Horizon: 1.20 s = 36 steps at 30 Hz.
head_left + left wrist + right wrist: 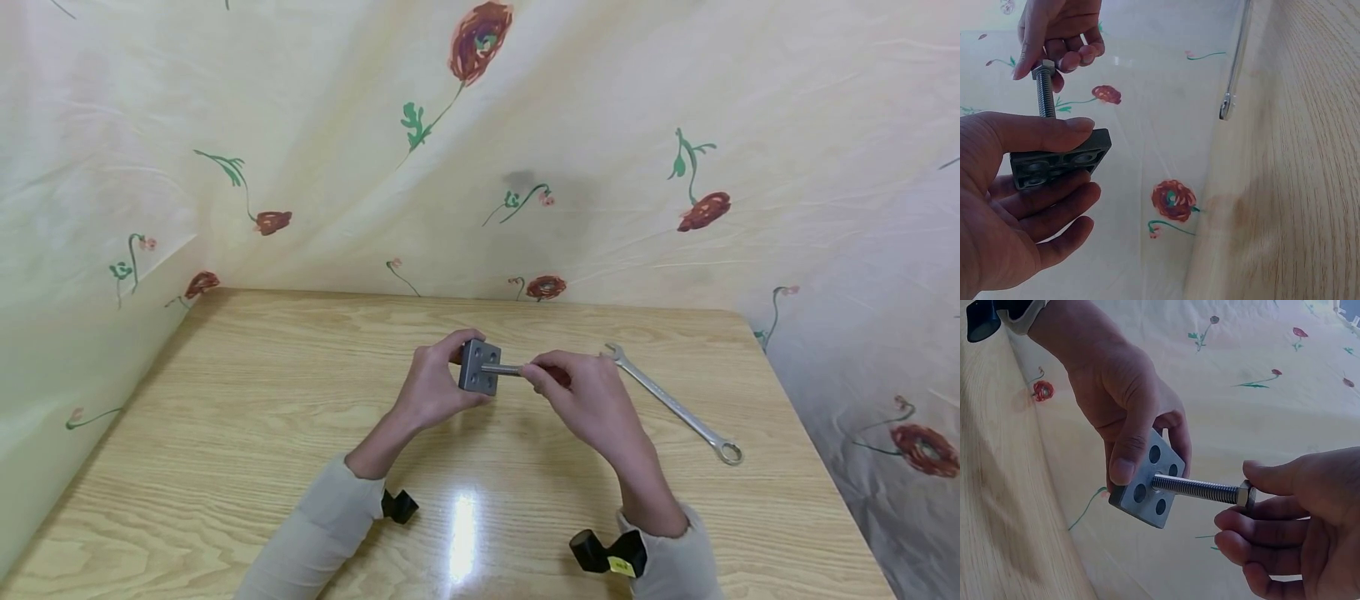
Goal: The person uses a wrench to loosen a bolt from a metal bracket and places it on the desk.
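My left hand grips a square grey metal plate by its edges, thumb on one side and fingers on the other. The right wrist view shows several round holes near the corners of the plate. From the plate's middle sticks out a threaded hex bolt, its tip in the centre hole. Thumb and fingers of my right hand pinch the bolt's hex head. In the left wrist view the bolt stands up from the plate, much of its thread showing. Both hands are raised over the table.
A combination wrench lies on the wooden table to the right of my right hand, open end away from me. Floral cloth hangs behind the table and along its sides.
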Motion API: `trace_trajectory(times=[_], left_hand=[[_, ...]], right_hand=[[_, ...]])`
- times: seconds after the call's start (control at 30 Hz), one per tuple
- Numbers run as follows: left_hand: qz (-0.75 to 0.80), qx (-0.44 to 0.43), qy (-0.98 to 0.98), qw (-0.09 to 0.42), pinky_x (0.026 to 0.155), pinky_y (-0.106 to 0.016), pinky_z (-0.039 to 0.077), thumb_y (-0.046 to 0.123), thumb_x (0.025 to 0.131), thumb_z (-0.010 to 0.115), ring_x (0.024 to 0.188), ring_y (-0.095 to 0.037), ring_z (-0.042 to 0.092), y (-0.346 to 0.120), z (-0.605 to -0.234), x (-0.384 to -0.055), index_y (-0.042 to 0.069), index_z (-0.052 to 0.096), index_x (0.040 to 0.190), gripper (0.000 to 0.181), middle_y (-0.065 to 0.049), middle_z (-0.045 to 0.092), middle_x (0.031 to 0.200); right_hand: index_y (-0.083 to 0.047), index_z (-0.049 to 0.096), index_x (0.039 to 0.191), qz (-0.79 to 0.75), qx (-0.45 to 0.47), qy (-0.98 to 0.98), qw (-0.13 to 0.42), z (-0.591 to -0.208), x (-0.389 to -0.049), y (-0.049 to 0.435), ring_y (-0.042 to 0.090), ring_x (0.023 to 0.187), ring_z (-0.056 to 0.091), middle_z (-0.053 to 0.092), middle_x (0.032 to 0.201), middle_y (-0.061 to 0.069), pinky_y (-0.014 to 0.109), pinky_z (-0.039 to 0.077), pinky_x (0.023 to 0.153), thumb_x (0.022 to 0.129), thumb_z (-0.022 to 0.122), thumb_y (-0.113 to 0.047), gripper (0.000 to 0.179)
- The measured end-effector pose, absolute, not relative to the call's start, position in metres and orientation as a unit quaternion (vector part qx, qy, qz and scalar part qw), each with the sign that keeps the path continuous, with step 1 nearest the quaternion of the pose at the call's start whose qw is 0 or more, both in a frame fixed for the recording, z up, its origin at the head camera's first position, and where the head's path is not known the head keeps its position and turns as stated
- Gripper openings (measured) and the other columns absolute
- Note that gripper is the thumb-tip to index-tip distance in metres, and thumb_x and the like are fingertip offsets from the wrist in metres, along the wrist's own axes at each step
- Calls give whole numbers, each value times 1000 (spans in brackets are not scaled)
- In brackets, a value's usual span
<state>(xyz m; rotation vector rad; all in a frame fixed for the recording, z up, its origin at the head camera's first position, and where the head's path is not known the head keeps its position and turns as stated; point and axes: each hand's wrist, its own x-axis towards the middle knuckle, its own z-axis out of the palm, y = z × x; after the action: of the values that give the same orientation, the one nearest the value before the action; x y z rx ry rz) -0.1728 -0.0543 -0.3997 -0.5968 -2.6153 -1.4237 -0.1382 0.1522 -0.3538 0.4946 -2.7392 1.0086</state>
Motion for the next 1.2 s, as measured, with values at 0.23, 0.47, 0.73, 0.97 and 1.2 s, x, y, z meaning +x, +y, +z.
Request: trace_trajectory(times=[0.23,0.47,0.73,0.97,1.2], left_hand=[[-470,-195,-859,48,84,-45,56,1,57,89,91,-28,71,-55,-399,-173,9,58,124,74,-15,73,105],[-475,-200,-856,44,83,-48,56,2,57,90,90,-29,71,-55,-401,-174,9,59,124,74,-16,73,105],[-480,-203,-852,47,83,-49,56,0,57,89,89,-28,71,-55,-400,-174,7,58,124,74,-17,73,104],[-479,-194,-855,43,85,-47,55,-1,57,89,90,-28,70,-55,-399,-173,8,58,125,75,-16,73,105],[-477,-196,-855,48,85,-45,56,-1,57,89,90,-27,71,-54,-400,-173,9,59,124,75,-15,73,105]], right_hand=[[-7,75,99,323,216,-909,153,-355,-138,154,13,75,67,75,86,4,26,51,65,82,76,-14,19],[-10,77,89,322,263,-886,206,-359,-140,155,17,77,68,73,89,3,32,55,68,72,76,7,24],[-8,73,99,318,285,-879,214,-359,-140,155,18,85,65,67,101,7,34,55,70,69,80,7,34],[-9,60,126,328,176,-924,84,-353,-139,157,19,90,65,71,103,7,32,52,71,84,74,-32,49],[-10,74,94,318,110,-941,43,-354,-138,152,8,53,52,69,68,3,25,38,48,94,56,-45,39]])
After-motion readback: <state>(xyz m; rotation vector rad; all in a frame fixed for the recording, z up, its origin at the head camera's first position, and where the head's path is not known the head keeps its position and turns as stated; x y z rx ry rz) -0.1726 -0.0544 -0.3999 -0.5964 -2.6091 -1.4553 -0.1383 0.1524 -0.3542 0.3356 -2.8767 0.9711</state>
